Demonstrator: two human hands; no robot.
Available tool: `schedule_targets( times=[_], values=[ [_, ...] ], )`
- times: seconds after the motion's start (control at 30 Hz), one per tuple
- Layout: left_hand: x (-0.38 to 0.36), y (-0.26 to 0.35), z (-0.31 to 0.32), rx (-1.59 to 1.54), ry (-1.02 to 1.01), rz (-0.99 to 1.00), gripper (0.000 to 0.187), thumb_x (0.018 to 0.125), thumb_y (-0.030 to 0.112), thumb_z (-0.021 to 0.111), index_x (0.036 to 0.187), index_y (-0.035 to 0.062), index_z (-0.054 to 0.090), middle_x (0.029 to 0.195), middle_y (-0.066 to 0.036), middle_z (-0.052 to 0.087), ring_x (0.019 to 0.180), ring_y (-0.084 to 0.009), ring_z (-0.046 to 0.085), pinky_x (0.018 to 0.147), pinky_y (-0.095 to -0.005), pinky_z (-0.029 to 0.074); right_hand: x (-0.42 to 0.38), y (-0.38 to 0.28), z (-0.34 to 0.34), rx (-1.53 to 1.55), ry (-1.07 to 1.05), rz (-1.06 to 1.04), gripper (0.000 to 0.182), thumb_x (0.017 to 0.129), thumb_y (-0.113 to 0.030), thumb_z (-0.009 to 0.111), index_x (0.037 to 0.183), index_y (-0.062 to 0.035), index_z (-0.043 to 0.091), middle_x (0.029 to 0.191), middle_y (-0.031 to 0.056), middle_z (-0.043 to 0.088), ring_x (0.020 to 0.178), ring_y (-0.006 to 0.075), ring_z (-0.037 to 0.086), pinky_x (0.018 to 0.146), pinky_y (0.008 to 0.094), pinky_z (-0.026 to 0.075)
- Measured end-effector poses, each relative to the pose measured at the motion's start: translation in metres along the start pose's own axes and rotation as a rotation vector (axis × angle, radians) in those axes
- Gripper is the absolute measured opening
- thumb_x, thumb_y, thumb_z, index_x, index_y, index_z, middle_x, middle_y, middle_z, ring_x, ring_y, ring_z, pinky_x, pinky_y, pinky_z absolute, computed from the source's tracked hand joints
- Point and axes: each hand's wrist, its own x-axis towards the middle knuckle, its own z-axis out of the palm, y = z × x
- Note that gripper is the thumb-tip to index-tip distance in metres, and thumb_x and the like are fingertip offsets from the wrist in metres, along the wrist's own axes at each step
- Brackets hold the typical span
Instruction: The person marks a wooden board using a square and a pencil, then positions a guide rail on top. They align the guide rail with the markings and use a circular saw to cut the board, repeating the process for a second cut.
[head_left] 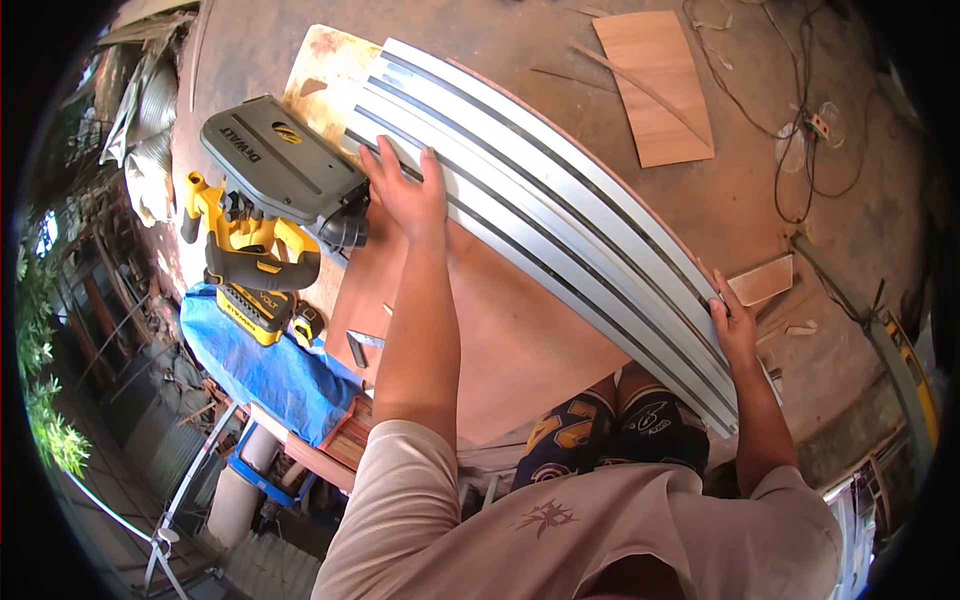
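A long silver guide rail (560, 215) with black strips lies across a reddish-brown wood sheet (510, 330); it looks curved in this wide view. Close to its far left end, my left hand (408, 198) touches the near edge, fingers stretched and spread. My right hand (735, 322) grips the opposite edge near the rail's lower right end, with thumb and fingertips over the top and the other fingers partly hidden. Just left of my left hand sits a yellow and black DeWalt saw (270, 180) with a battery (250, 312) attached.
A blue tarp (260, 360) and a tape measure (307, 325) lie below the saw. Near the sheet's left edge is a small square (362, 345). A brown board (655, 95) lies at the back, with tangled cables (805, 115) to its right.
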Motion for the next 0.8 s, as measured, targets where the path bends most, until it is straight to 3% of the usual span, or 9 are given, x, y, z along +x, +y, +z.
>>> schedule_targets(
  times=[0.07,0.5,0.57,0.8],
  values=[
    [0.002,0.001,0.000,0.013,-0.021,-0.003,0.070,0.083,0.033,0.066,0.140,-0.0008,0.043,0.151,-0.028,0.025,0.137,-0.0432,0.031,0.111,-0.0524,0.024,0.003,0.001,0.001,0.009,0.008,-0.012,0.045,0.092,-0.024,0.061,0.136,-0.0202,0.054,0.102,0.0238,0.067,0.096,0.0380,0.066,0.076,0.0362,0.052],
    [0.001,0.005,-0.004,-0.101,0.010,-0.007,0.063,0.083,0.029,0.068,0.133,-0.0040,0.049,0.149,-0.028,0.027,0.135,-0.0461,0.030,0.110,-0.0511,0.026,0.000,0.005,-0.004,0.062,-0.038,-0.009,0.043,0.091,-0.018,0.062,0.133,-0.0147,0.056,0.116,0.0209,0.064,0.108,0.0355,0.063,0.089,0.0357,0.049],
    [0.002,0.003,-0.003,-0.100,0.031,0.019,0.057,0.084,0.026,0.069,0.130,-0.0027,0.051,0.146,-0.027,0.031,0.135,-0.0431,0.032,0.109,-0.0481,0.032,-0.001,0.010,-0.004,0.051,-0.033,-0.023,0.043,0.091,-0.018,0.062,0.133,-0.0144,0.056,0.117,0.0205,0.064,0.108,0.0354,0.063,0.089,0.0357,0.049],
    [0.002,0.007,-0.003,-0.082,0.011,-0.002,0.062,0.083,0.028,0.067,0.135,-0.0003,0.047,0.148,-0.026,0.028,0.135,-0.0436,0.031,0.110,-0.0521,0.026,-0.002,0.018,-0.002,0.063,-0.046,0.008,0.042,0.091,-0.019,0.062,0.133,-0.0146,0.057,0.117,0.0194,0.064,0.111,0.0352,0.061,0.091,0.0356,0.048]
  ],
)
